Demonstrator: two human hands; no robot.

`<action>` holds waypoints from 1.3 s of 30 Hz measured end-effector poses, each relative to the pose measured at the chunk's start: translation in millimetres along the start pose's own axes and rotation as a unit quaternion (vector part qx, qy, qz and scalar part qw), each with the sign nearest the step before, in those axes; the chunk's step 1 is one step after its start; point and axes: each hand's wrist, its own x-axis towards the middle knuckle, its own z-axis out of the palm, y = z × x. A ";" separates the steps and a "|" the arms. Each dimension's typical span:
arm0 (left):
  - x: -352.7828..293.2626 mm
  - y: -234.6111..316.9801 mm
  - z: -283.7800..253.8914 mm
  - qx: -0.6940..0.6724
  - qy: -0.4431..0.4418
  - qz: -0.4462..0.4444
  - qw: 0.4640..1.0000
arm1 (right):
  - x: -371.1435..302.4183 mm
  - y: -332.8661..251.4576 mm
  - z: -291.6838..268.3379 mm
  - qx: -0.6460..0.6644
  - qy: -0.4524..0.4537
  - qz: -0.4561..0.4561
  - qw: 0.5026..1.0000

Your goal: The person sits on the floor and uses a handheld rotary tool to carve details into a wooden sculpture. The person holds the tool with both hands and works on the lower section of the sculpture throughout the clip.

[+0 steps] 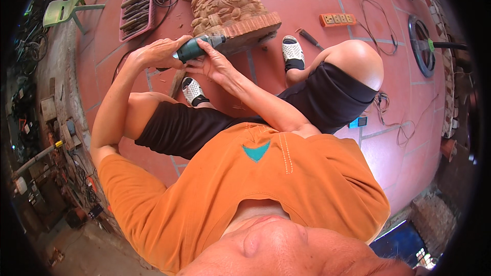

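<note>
A dark green die grinder (192, 49) lies across both my hands, its black nose (219, 40) pointing right toward the carving. My left hand (161, 52) is wrapped round the rear of its body. My right hand (217, 64) holds it from below and near the front, thumb on the casing. Just beyond stands a carved wooden sculpture (220, 2) with a rough-edged base (255, 26). Whether the tool's tip touches the wood I cannot tell. Part of the grinder is hidden behind my fingers.
To the left are a pink basket (152, 13) of carving chisels (136, 14) and a green plastic chair (64, 10). An orange power strip (337, 19), a dark-handled tool (309, 38) and a round fan (422, 46) are at right. Cords (381, 41) trail over the tiles.
</note>
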 end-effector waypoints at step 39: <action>8.9 -14.2 7.5 0.027 0.047 0.017 0.998 | 13.1 -11.6 0.8 -0.028 -0.019 0.005 0.999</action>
